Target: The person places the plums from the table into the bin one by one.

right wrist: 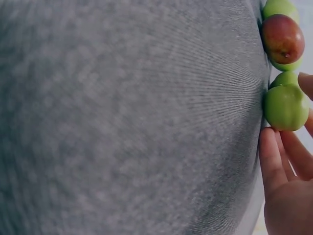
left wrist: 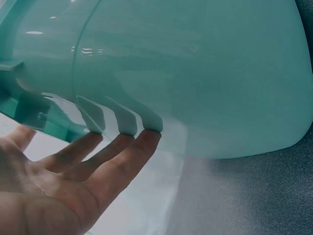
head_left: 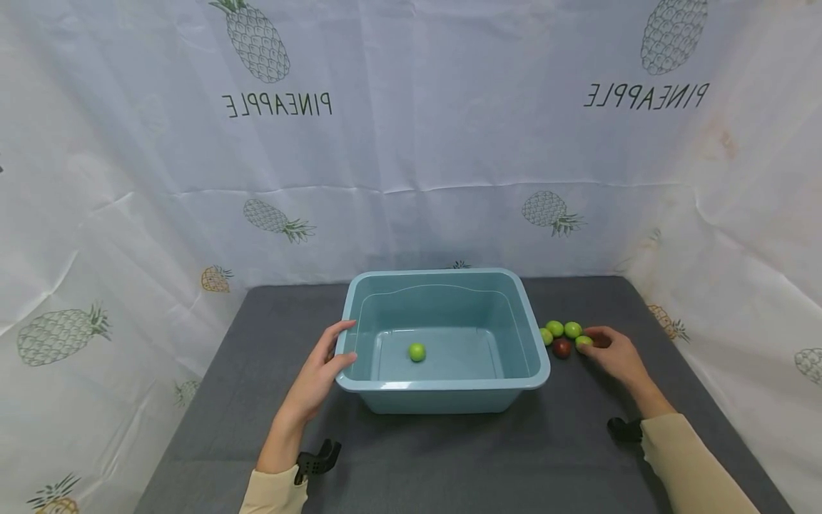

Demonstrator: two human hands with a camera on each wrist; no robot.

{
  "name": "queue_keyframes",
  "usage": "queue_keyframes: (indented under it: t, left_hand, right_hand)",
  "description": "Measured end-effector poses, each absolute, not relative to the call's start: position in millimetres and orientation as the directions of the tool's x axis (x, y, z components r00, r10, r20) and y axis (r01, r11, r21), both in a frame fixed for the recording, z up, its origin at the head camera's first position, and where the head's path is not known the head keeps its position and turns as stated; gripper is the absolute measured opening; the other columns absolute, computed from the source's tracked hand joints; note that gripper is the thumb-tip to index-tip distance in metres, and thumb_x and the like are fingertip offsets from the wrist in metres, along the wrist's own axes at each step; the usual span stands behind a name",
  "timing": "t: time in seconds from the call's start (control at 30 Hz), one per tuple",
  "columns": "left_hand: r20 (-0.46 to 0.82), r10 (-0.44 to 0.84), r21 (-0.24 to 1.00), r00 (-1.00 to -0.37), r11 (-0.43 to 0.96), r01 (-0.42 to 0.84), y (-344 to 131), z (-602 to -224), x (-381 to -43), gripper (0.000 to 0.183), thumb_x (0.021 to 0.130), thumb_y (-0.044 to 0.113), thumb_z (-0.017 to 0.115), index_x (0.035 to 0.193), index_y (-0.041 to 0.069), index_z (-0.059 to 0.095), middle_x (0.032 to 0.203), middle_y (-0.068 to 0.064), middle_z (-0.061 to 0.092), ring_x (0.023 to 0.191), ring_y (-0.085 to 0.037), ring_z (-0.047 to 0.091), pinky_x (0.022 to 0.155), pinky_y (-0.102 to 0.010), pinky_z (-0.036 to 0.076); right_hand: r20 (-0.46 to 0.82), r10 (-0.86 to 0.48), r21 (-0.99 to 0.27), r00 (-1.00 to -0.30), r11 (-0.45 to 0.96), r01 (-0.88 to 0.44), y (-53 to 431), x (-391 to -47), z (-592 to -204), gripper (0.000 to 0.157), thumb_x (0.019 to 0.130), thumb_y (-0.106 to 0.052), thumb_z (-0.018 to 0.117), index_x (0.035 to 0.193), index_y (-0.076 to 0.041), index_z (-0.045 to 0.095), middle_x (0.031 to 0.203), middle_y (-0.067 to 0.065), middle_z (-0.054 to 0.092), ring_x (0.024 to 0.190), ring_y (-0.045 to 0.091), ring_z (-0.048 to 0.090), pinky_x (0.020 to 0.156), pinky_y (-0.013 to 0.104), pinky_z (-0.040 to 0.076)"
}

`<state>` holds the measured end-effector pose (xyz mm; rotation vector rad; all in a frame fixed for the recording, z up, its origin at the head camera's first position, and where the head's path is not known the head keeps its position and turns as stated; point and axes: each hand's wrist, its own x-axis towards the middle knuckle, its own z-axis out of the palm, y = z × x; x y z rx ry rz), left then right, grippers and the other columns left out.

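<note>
My left hand (head_left: 316,375) holds the left rim of a light blue plastic basin (head_left: 443,386), thumb and index finger reaching onto the rim. In the left wrist view, the fingertips (left wrist: 150,138) of that hand press against the basin's outer wall. One small round green fruit (head_left: 417,352) lies on the basin floor. Right of the basin, my right hand (head_left: 618,355) pinches another small green fruit (right wrist: 286,108) between thumb and fingers, low at the table surface. Beside it sit a dark red fruit (head_left: 561,348) and several more green ones (head_left: 573,330).
A dark grey cloth (head_left: 443,457) covers the table. Behind and at both sides hangs a white sheet (head_left: 411,143) printed with pineapples. Black straps (head_left: 317,460) circle both wrists. The fruit cluster lies close to the basin's right wall.
</note>
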<state>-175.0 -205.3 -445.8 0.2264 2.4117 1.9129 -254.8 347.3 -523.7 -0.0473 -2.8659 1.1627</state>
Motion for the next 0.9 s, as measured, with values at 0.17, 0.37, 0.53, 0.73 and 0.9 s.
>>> queue_keyframes:
  t: [0.17, 0.37, 0.53, 0.73, 0.9]
  left_hand:
    - [0.048, 0.148, 0.972, -0.988, 0.222, 0.08, -205.1, -445.8, -175.3, 0.052, 0.103, 0.016, 0.057, 0.152, 0.021, 0.04, 0.166, -0.014, 0.017, 0.148, -0.04, 0.025, 0.107, -0.062, 0.033]
    - [0.042, 0.148, 0.973, -0.988, 0.219, 0.074, -204.7, -445.6, -176.1, 0.052, 0.103, 0.016, 0.057, 0.152, 0.02, 0.04, 0.166, -0.014, 0.017, 0.148, -0.04, 0.025, 0.107, -0.062, 0.033]
    - [0.04, 0.145, 0.972, -0.989, 0.223, 0.073, -205.0, -446.0, -176.3, 0.052, 0.103, 0.016, 0.057, 0.152, 0.02, 0.04, 0.165, -0.014, 0.019, 0.146, -0.04, 0.029, 0.106, -0.06, 0.035]
    - [0.051, 0.145, 0.97, -0.988, 0.227, 0.083, -205.4, -446.2, -176.4, 0.052, 0.103, 0.015, 0.057, 0.152, 0.02, 0.04, 0.165, -0.014, 0.02, 0.145, -0.04, 0.03, 0.105, -0.059, 0.035]
    - [0.051, 0.146, 0.97, -0.988, 0.226, 0.084, -205.9, -447.2, -176.4, 0.052, 0.103, 0.017, 0.057, 0.152, 0.021, 0.04, 0.165, -0.014, 0.019, 0.145, -0.039, 0.03, 0.105, -0.059, 0.036]
  right_hand:
    - [0.019, 0.034, -0.697, -0.999, 0.717, 0.01, 348.3, -254.8, -526.4, 0.054, 0.096, -0.025, 0.07, 0.133, 0.011, 0.054, 0.123, 0.035, 0.058, 0.111, 0.048, 0.057, 0.088, 0.058, 0.046]
    - [0.017, 0.041, -0.696, -0.999, 0.718, 0.018, 349.2, -256.3, -528.6, 0.051, 0.095, -0.022, 0.071, 0.131, 0.011, 0.055, 0.123, 0.034, 0.059, 0.11, 0.047, 0.057, 0.09, 0.059, 0.045]
    - [0.024, 0.046, -0.699, -0.999, 0.715, 0.016, 349.6, -255.9, -528.2, 0.05, 0.094, -0.021, 0.072, 0.131, 0.01, 0.056, 0.123, 0.034, 0.059, 0.109, 0.047, 0.058, 0.089, 0.059, 0.045]
    - [0.033, 0.041, -0.699, -0.999, 0.716, 0.006, 348.8, -254.3, -524.2, 0.05, 0.095, -0.024, 0.073, 0.13, 0.008, 0.058, 0.122, 0.032, 0.061, 0.108, 0.044, 0.06, 0.086, 0.053, 0.047]
    - [0.064, 0.031, -0.697, -0.997, 0.717, -0.022, 348.3, -252.5, -516.1, 0.048, 0.095, -0.025, 0.072, 0.128, 0.007, 0.06, 0.122, 0.03, 0.062, 0.107, 0.043, 0.06, 0.079, 0.043, 0.05]
